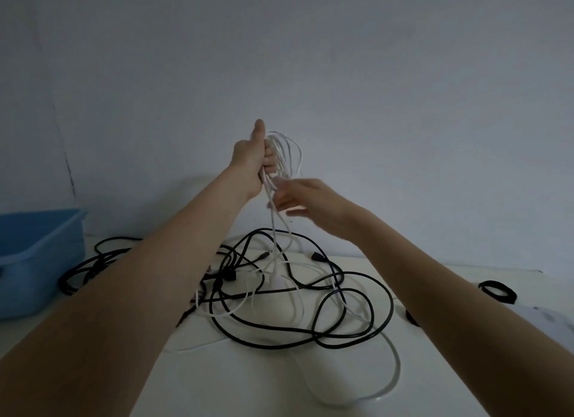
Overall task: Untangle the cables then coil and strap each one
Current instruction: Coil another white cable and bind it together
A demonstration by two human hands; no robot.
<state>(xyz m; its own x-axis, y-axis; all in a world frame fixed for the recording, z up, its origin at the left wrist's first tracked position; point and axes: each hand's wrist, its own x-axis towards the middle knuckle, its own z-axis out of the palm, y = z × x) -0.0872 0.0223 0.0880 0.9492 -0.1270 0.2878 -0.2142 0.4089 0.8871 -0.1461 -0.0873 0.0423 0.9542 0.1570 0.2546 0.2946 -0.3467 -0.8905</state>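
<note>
Far to the left of the fingers sits a blue bin [37, 255] at the edge of the white bench [248, 379], with a loop of black cable trailing beside it; the left hand [250, 162] is raised well above the bench, thumb up, its fingers [269, 159] curled tight round a gathered coil of white cable [287, 155]; just right of and below it, the right hand [306, 202] is blurred, its fingers [281, 199] seemingly pinching the white strand that hangs from the coil, though how firmly I cannot tell; directly below both hands the loose tail of that white cable drops into a heap of black cables [279, 308] on the bench, threading through their loops before sweeping out in a wide arc toward the near edge; well to the right of the fingers lie dark straps [498, 291], ready for binding; the coiling looks partly done, and the risk, as I judge it, is that the white tail is still caught among the black loops, so pulling in another turn could drag the heap upward or cinch a knot; a slackened left grip would also let the gathered turns spring apart.
</note>
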